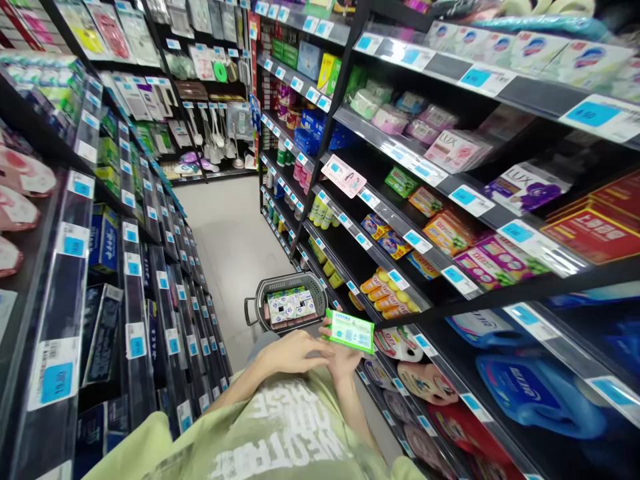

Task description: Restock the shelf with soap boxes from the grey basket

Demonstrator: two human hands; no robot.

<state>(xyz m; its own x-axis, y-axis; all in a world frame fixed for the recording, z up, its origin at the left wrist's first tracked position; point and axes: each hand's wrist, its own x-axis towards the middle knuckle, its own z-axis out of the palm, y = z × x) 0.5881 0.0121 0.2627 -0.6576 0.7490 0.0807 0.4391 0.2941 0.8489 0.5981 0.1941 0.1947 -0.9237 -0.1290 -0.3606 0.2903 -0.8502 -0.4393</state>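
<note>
In the head view my right hand (344, 360) grips a flat green-and-white packet (353, 331) in front of my body. Its printed side, with text and small square codes, faces up. My left hand (295, 352) reaches across from the left with its fingers stretched out, the tips close to my right hand and short of the packet. Whether the two hands touch, I cannot tell. Just beyond them on the floor stands a dark grey shopping basket (259, 293). White, green and blue boxed packs (293, 305) lie inside it, above something pink.
Tall shelves line both sides of a narrow aisle. On the right are soap boxes (457, 150), orange soap packs (447, 233) and blue bottles (530, 393); on the left, toothpaste boxes (103, 240). Grey floor (217, 227) leads to a rack with hanging ladles (216, 137).
</note>
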